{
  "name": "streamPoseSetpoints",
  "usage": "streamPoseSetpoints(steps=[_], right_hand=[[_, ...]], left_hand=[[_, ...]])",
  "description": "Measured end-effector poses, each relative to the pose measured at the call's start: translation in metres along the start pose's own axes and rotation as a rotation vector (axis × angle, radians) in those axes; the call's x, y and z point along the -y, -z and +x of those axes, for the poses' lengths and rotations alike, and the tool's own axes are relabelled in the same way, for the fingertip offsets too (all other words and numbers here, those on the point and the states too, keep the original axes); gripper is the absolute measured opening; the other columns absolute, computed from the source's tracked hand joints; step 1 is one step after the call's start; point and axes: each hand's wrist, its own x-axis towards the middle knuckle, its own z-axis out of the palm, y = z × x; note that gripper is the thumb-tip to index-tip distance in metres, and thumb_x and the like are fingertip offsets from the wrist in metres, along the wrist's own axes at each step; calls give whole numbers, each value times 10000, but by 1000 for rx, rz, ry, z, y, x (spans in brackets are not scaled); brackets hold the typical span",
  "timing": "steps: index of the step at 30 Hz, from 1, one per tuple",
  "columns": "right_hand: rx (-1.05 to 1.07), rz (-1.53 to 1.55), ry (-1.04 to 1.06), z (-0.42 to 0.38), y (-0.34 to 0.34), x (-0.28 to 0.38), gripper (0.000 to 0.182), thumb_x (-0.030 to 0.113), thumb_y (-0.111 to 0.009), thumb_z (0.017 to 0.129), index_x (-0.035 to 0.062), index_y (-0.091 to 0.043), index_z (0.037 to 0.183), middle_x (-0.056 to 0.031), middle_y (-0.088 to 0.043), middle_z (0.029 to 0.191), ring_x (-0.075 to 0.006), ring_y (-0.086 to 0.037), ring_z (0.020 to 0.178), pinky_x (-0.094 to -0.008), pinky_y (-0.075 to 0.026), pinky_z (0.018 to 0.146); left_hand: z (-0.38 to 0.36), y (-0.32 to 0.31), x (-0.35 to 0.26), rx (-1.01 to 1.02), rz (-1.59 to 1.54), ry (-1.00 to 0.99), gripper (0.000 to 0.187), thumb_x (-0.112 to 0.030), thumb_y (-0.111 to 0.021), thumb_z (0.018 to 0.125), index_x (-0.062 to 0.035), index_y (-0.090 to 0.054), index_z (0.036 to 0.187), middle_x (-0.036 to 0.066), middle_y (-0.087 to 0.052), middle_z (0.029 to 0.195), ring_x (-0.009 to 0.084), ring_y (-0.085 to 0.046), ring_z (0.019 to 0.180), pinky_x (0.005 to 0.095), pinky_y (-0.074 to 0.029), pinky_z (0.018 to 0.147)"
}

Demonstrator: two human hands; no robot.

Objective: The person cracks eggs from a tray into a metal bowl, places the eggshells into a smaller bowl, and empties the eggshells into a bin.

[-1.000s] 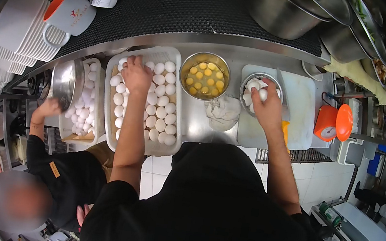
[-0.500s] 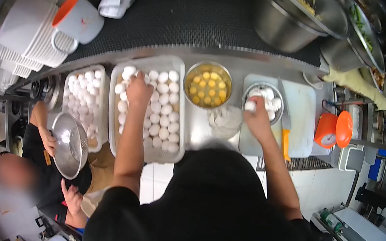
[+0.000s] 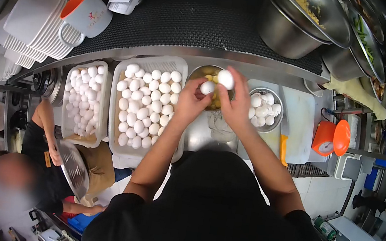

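Note:
Over a steel bowl of cracked eggs (image 3: 213, 104), my two hands are close together. My left hand (image 3: 192, 102) pinches a white egg (image 3: 207, 88) between thumb and fingers. Another white egg (image 3: 226, 79) is in my right hand (image 3: 236, 103), a little higher and to the right. Yellow yolks show in the bowl, partly hidden by my hands. Left of it stands a white tray of whole eggs (image 3: 174, 154). To the right, a smaller steel bowl (image 3: 278, 124) holds white eggshells on a cutting board (image 3: 303, 101).
A second egg tray (image 3: 102, 128) is at the left, near a co-worker (image 3: 56, 175) with a metal bowl (image 3: 72, 168). A yellow-handled knife (image 3: 283, 144) lies on the board; an orange scale (image 3: 324, 138) stands beyond. A crumpled cloth (image 3: 221, 126) is below the yolk bowl.
My left hand has moved right from the egg tray with an egg. My right hand has come left from the shell bowl to the yolk bowl. The co-worker's metal bowl has tilted and shifted down.

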Motion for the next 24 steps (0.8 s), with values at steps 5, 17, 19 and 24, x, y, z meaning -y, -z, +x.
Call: streamPoseSetpoints(steps=[5,17,19,24], right_hand=[[224,-103,-83,-21,-16,-20,483,247,-729,993,37,-641,1419,-207,-707,1299,-419,-638,1208,-501,-510,1053],[444,611,-836,6,-3,-37,392,299,-667,1097,20,-652,1372,-29,-715,1084,-102,-641,883,-266,-549,766],[539,628,-904,9,0,-39,397,315,-645,1107,23,-660,1377,-17,-705,1067,-91,-624,869,-259,-543,753],[528,552,-921,13,6,-32,366,268,-646,1102,21,-689,1367,-21,-713,1095,-109,-636,903,-269,-555,776]], left_hand=[[-7,1,9,20,147,-15,499,-27,-819,910,23,-626,1368,142,-675,1257,191,-765,999,302,-652,824],[-4,19,-6,129,-128,50,501,-50,-765,961,-50,-601,1434,39,-634,1230,131,-645,1118,290,-565,920],[2,22,-22,196,-4,22,482,-89,-788,968,-60,-642,1427,29,-658,1223,119,-640,1113,280,-551,922],[8,27,-36,246,49,79,404,-164,-839,968,-46,-744,1342,26,-737,1199,98,-657,1073,261,-540,933]])
